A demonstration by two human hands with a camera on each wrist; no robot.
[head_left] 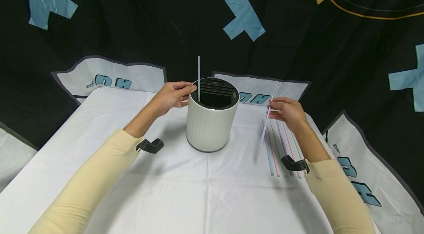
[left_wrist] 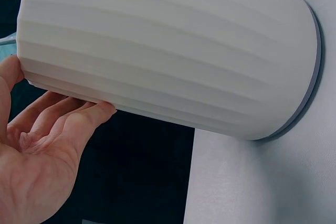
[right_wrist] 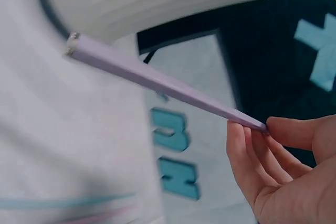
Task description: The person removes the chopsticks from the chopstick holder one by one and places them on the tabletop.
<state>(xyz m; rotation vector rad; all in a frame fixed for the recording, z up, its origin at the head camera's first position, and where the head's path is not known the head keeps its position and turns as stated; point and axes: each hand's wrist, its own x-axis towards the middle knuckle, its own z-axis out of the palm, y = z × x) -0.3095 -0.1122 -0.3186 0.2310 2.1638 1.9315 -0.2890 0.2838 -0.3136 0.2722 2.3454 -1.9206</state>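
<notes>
A white ribbed holder (head_left: 211,127) with a black slotted top (head_left: 216,88) stands upright at the middle of the table. One light-blue stick (head_left: 198,75) rises from its left opening. My left hand (head_left: 173,96) grips the holder's upper left edge; in the left wrist view the thumb is at the rim and the fingertips (left_wrist: 107,107) touch the ribbed side. To the right, my right hand (head_left: 288,112) pinches a slim lilac stick (right_wrist: 157,82) near its upper end. The stick slants down, its lower end pointing toward the table.
Several pastel sticks (head_left: 275,149) lie side by side on the white table cloth (head_left: 179,197), below and around my right hand. A black curtain (head_left: 132,35) with blue tape pieces (head_left: 245,15) hangs behind the table.
</notes>
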